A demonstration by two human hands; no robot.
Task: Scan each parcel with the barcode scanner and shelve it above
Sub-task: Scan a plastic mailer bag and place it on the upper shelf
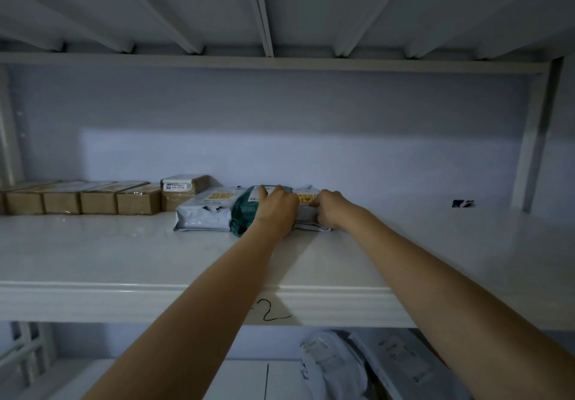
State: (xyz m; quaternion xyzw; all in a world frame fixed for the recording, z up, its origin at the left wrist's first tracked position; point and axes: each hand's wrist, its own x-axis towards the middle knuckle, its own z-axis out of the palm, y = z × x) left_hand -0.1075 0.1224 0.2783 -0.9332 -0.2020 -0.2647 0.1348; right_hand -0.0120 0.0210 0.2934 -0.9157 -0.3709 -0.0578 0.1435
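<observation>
On the white shelf (124,253) three soft parcels lie side by side: a grey one (203,213), a dark green one (244,214) and a grey one with a yellow label (306,209) at the right. My left hand (275,209) lies over the green parcel and the left edge of the rightmost parcel, fingers reaching toward the back. My right hand (329,209) has curled fingers gripping the right end of the rightmost grey parcel. No scanner is in view.
A row of several brown cardboard boxes (81,200) lines the shelf's back left, with one taller box (183,194) beside them. A small dark object (463,203) sits at the far right. More grey parcels (339,365) lie on the lower shelf.
</observation>
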